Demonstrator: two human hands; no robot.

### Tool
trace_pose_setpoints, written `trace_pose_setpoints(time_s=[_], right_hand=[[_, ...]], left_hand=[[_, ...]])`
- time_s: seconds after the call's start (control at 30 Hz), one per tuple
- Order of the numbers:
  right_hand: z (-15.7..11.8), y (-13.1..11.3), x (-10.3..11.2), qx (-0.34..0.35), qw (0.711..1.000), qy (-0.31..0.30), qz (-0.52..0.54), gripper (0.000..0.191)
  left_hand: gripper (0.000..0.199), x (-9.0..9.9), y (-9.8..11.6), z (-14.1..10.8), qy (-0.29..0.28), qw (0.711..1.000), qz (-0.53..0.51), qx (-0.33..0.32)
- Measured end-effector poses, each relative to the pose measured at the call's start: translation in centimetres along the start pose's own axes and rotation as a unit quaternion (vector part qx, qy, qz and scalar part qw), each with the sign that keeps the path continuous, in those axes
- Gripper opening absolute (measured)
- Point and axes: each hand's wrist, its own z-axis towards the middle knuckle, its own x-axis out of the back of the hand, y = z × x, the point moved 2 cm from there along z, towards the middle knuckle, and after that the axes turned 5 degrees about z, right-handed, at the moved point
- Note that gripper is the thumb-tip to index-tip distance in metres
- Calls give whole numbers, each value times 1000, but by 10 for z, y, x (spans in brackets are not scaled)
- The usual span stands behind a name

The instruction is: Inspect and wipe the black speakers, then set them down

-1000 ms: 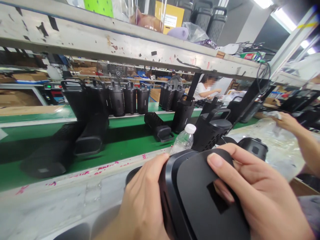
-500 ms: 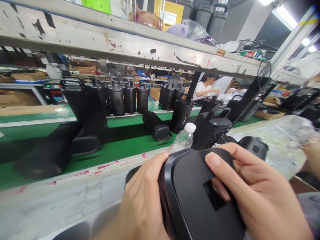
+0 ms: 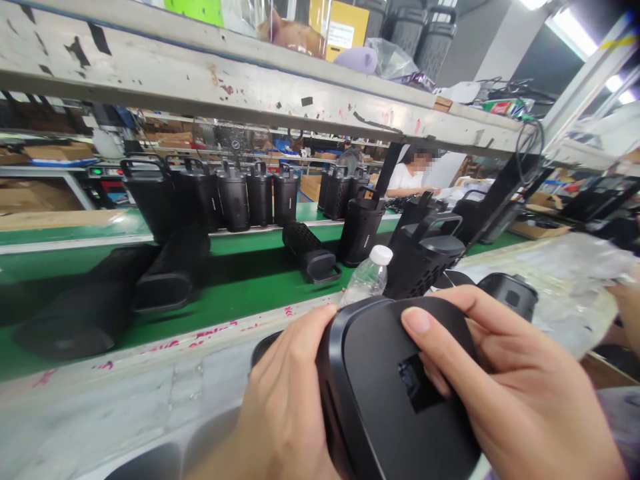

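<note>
My left hand [image 3: 287, 393] is closed around the side of a black rounded housing [image 3: 336, 393], close in front of me. Over the housing's face lies a flat black cover panel [image 3: 380, 393] with rounded corners and a small glossy square window. My right hand [image 3: 525, 380] grips this panel, thumb flat on its face near the window and fingers curled behind its far edge. The lower part of the housing runs out of the picture. Just beyond the housing stands a clear plastic bottle [image 3: 369, 273] with a white cap.
Several black handled canisters [image 3: 363, 230] stand along a green conveyor belt [image 3: 240, 267]; others, like a perforated one [image 3: 305, 247], lie on it. A scuffed white shelf [image 3: 225, 80] crosses above. Clear plastic sheeting [image 3: 565, 287] lies right, near another person's arm [image 3: 625, 300]. A person [image 3: 407, 175] sits beyond.
The cover panel has shifted slightly left across the housing, my right thumb moving with it. Canisters lying on the belt have slid a little left. My left hand keeps its place.
</note>
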Motion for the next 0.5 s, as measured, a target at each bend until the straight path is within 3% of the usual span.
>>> trace_pose_setpoints(time_s=[0.23, 0.4, 0.5], right_hand=[[-1, 1, -1, 9, 999, 13, -28, 25], [-1, 0, -5, 9, 999, 18, -38, 24], [0, -2, -5, 30, 998, 27, -51, 23]], left_hand=[[76, -3, 6, 1, 41, 998, 24, 43], [80, -1, 7, 2, 5, 999, 28, 24], [79, -3, 7, 0, 30, 997, 12, 63]])
